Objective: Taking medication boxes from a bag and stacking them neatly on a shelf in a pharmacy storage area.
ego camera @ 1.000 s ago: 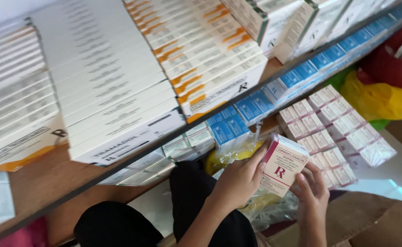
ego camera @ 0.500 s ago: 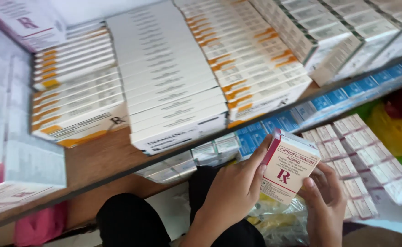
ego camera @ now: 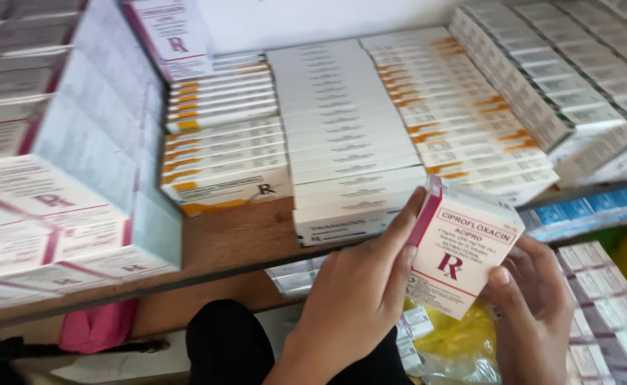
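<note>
Before the wooden shelf [ego camera: 213, 246], left hand [ego camera: 360, 292] and right hand [ego camera: 534, 306] fingers closed round white-and-magenta box [ego camera: 460, 246], white cartons [ego camera: 349, 135] behind

Right of centre in the frame, the left hand [ego camera: 360, 292] and right hand [ego camera: 534, 306] together hold a white medicine box [ego camera: 460, 246] with a red-pink edge, tilted. Behind it, across the upper frame, a wooden shelf [ego camera: 221, 249] carries rows of white cartons [ego camera: 349, 135]. At left stand pale blue and pink boxes [ego camera: 78, 171].
</note>
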